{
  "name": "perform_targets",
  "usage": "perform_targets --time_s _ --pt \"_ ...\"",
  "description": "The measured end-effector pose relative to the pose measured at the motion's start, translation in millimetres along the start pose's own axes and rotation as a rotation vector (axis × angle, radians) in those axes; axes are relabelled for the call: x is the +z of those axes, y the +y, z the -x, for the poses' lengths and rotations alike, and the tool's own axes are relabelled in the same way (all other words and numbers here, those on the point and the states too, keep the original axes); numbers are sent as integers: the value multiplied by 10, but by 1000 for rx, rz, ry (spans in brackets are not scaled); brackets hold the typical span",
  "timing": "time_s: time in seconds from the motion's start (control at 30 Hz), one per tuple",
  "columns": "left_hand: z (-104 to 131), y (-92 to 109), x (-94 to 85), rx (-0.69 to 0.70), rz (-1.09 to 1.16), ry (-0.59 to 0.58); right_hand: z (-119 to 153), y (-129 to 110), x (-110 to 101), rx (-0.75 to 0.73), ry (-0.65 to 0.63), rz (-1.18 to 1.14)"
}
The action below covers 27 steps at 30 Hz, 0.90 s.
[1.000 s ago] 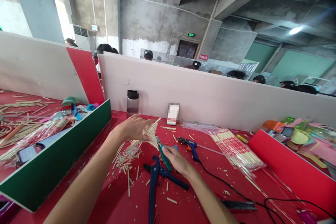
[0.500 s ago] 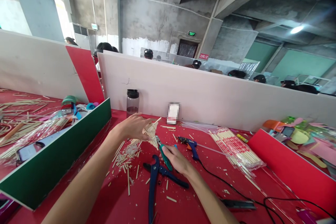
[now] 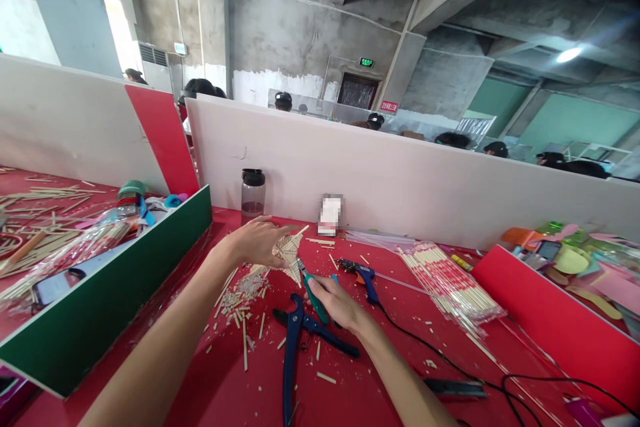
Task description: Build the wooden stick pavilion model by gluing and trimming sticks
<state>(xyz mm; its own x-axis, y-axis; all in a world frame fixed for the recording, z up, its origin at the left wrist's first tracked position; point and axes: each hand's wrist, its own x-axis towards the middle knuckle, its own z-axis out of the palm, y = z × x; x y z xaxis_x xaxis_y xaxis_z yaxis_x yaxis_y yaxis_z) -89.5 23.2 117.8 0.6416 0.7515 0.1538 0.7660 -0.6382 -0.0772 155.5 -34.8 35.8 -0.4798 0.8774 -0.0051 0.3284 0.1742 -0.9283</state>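
Observation:
My left hand (image 3: 263, 240) grips a small piece built of wooden sticks (image 3: 289, 251), star-like in outline, above the red table. Green-handled pliers (image 3: 316, 300) sit in my closed right hand (image 3: 334, 301). Their metal jaws meet the lower right edge of the stick piece; whether they bite on a stick is too small to tell. Just below my hands lies a blue pipe cutter (image 3: 294, 347) with its handles spread. A heap of clear scraps and stick offcuts (image 3: 245, 293) is under my left wrist.
A blue glue gun (image 3: 365, 277) with a black cord lies to the right, near bagged sticks (image 3: 450, 280). A dark-lidded bottle (image 3: 253, 193) stands by the white partition (image 3: 400, 180). Green (image 3: 125, 287) and red (image 3: 560, 307) boards flank the workspace. A black tool (image 3: 455, 388) lies lower right.
Almost nothing differs. Both hands keep their hold, with the pliers still at the edge of the stick piece.

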Motion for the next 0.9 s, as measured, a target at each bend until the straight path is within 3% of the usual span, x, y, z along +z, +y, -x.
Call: perform_targets --time_s 0.5,0.9 --pt "3 -18 22 -2 -30 12 -14 -5 67 51 71 -38" --pt "-1 -61 64 -28 7 2 -13 -22 96 -8 157 175"
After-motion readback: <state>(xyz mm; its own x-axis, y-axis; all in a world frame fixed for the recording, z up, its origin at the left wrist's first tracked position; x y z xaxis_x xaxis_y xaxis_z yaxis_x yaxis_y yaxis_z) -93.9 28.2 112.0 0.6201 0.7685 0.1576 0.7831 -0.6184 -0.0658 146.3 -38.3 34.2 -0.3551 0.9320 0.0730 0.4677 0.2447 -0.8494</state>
